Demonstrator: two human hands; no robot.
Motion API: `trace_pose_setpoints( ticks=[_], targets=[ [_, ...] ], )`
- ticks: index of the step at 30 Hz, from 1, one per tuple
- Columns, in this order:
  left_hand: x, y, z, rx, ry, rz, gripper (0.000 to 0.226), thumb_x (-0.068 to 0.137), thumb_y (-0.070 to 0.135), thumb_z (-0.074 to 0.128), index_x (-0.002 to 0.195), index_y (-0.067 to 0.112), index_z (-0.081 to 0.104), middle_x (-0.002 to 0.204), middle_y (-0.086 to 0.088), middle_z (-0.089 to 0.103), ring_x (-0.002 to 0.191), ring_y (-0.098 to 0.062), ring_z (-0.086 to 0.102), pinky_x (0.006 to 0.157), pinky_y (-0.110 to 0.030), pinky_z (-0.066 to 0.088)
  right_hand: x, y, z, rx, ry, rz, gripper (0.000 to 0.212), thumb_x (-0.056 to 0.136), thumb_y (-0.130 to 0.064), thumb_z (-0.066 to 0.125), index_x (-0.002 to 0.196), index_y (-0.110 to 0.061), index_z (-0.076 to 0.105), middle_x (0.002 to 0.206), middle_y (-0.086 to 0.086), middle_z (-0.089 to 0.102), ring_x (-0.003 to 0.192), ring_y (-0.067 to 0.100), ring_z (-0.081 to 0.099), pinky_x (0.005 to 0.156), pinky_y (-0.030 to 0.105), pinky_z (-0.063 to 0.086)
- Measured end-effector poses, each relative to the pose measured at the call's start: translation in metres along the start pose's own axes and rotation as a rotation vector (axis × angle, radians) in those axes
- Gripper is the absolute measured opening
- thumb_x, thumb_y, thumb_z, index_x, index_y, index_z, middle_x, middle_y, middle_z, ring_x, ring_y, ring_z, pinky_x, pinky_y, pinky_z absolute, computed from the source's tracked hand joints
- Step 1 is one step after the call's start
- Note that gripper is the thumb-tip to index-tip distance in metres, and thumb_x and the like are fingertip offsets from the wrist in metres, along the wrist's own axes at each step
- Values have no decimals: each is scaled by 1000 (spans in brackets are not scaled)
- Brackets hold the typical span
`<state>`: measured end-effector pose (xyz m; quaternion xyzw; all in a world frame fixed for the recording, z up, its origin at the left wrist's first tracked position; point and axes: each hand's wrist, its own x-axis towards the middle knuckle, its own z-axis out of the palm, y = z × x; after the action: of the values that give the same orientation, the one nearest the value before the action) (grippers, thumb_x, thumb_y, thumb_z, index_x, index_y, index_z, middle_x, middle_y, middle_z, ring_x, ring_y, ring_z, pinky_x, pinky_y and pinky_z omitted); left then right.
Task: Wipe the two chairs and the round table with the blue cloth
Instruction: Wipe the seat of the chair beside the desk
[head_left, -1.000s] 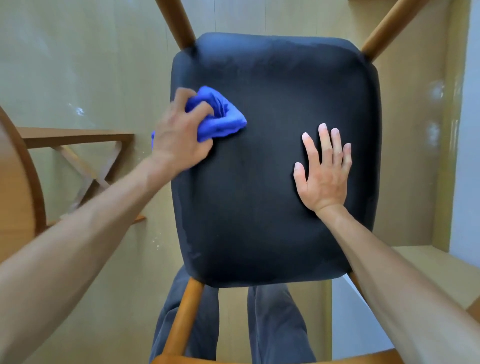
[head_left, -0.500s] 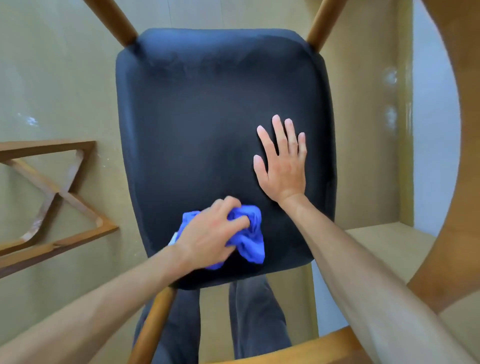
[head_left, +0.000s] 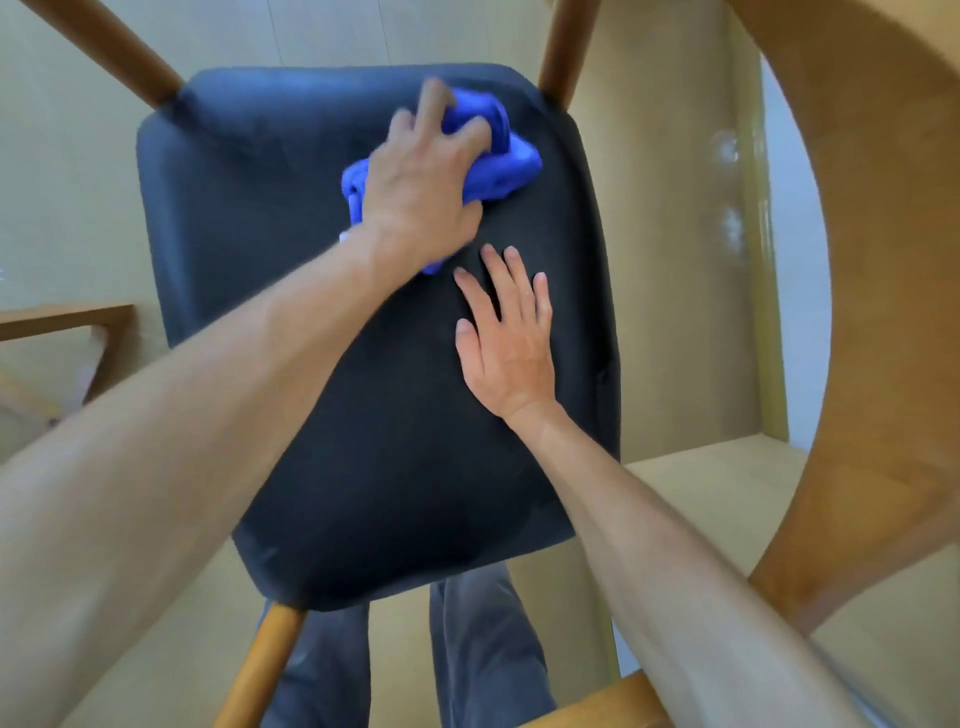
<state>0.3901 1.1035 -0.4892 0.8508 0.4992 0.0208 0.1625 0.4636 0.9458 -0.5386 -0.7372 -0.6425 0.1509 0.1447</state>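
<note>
We had the blue cloth bunched under our left hand, fingers curled round it, at the far right corner of the dark chair seat. Our right hand lay flat on the seat just near of it, fingers straight and holding nothing. We judged the risks small: the wad might slip over the far edge, or a near stroke might bump the bracing hand and leave patches unwiped.
</note>
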Motion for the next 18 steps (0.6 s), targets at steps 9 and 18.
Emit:
trace_pose_setpoints(
  ticks=[9,18],
  targets=[
    [-132,28,5,-69,-150,60,36,59,9,74,94,9,67,108,-21,59,73,-33,51,57,-37,46,-4,2,-40,408,163,413,20,83,7,41,86,7,61,119,18,55,111,33,50,98,26,38],
    [-107,-109,-44,-210,13,-254,51,96,32,39,146,20,38,156,-7,26,145,-26,18,118,-45,18,34,-35,-72,-6,-169,-565,73,64,-17,37,135,-19,55,150,13,37,142,38,27,112,60,19]
  ],
)
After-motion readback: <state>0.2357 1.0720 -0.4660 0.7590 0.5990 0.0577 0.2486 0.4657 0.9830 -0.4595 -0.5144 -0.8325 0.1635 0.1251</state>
